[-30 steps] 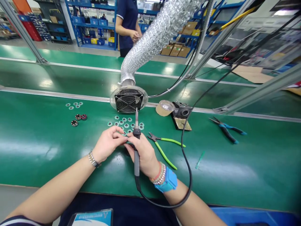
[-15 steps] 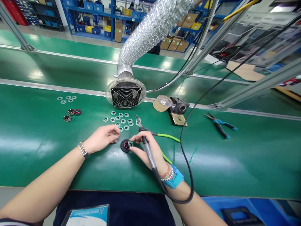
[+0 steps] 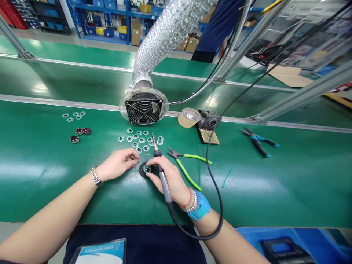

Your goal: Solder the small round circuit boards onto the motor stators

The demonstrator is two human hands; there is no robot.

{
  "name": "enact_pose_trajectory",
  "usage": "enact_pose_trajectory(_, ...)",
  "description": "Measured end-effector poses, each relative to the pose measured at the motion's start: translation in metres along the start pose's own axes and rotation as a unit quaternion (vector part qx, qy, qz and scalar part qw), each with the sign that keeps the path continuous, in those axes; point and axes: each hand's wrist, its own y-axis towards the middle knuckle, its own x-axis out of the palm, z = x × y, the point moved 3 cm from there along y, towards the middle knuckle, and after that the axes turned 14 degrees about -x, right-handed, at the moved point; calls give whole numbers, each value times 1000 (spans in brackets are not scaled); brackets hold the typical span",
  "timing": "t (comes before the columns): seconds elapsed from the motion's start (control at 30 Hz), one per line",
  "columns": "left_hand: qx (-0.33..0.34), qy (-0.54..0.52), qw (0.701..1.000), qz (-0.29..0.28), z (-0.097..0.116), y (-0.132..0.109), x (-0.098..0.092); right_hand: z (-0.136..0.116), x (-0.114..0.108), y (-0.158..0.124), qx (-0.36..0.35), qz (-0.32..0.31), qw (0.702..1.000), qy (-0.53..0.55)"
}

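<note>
"Green ring-shaped circuit board: where is it placed?"

"It is set on a round black disc on the green bench mat, pressed by the fingertips of the right hand."

"And the dark-handled soldering iron?"

"It is gripped in that same hand, tilted, its slim metal tip raised clear of the board."

"How is the left hand kept?"

"Its fingers are pinched together just beside the disc; anything held there is too small to be made out."

"What is laid nearby?"

"Small ring boards are spread beyond the hands, and green-handled pliers are left just beside the right hand."
</note>
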Motion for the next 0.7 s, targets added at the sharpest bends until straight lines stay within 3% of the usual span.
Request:
enact_pose_trajectory(0.2,-3,4,1000,-3,-1,1,1,1,-1,1,5,-15,1000,24)
enact_pose_trajectory(0.33,-6,3,1000,-1,-1,2,1,-2,-6,3,-5,45,997,68)
enact_pose_trajectory(0.47,-19,3,1000,-3,-2,2,0,3,-9,2,40,83,994,52)
enact_pose_trajectory(0.7,-17,3,1000,-6,-3,2,-1,1,3,-2,23,20,999,38)
